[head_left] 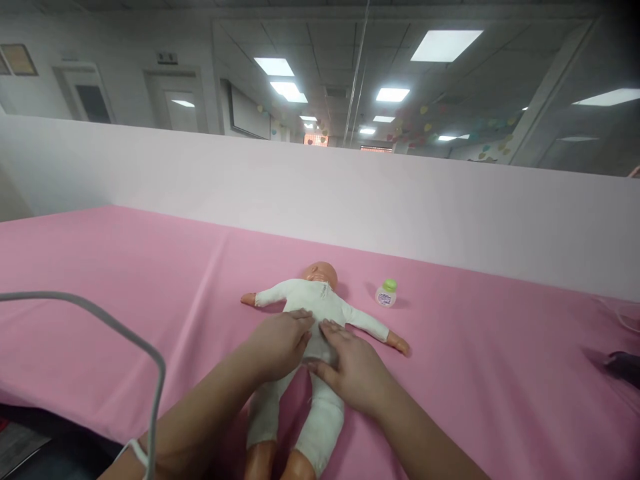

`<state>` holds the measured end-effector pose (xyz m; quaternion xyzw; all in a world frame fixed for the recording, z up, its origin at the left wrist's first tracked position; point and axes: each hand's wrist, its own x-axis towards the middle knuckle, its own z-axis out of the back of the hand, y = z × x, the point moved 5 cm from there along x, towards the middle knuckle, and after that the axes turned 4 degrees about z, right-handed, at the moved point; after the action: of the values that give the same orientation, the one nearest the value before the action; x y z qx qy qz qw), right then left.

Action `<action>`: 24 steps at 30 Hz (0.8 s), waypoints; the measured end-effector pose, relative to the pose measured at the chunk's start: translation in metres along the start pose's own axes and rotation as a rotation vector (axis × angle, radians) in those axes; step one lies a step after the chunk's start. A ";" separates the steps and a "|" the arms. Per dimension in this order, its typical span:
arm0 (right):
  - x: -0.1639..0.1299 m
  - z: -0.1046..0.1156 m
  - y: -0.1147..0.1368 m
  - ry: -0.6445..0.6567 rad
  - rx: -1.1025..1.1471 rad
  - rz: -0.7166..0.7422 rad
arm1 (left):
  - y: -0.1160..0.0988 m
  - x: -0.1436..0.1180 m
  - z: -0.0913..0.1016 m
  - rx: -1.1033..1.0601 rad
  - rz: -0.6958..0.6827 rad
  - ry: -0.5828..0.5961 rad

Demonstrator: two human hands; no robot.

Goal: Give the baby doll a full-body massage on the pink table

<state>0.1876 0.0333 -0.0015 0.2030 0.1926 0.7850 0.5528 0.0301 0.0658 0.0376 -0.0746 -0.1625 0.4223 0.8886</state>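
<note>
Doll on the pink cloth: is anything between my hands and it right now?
Nothing visible. The left hand and right hand both lie flat on the doll at its belly. The small bottle stands apart, beside its head.

One head-worn camera looks forward and down, close over the pink counter (125, 280), toward a pale partition (400, 200).

Looks like an office: grid ceiling (340, 40) with panel lights (445, 44), plain doors (183, 107), wall board (249, 113), pink-draped table (125, 280) behind a partition (400, 200).
</note>
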 end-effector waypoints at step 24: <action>0.020 0.009 -0.018 -0.250 0.095 -0.044 | 0.006 0.035 -0.002 0.056 0.041 -0.033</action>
<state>0.2003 0.0584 -0.0009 0.3210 0.1635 0.7313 0.5792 0.0470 0.0970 0.0421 -0.0461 -0.1635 0.4460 0.8788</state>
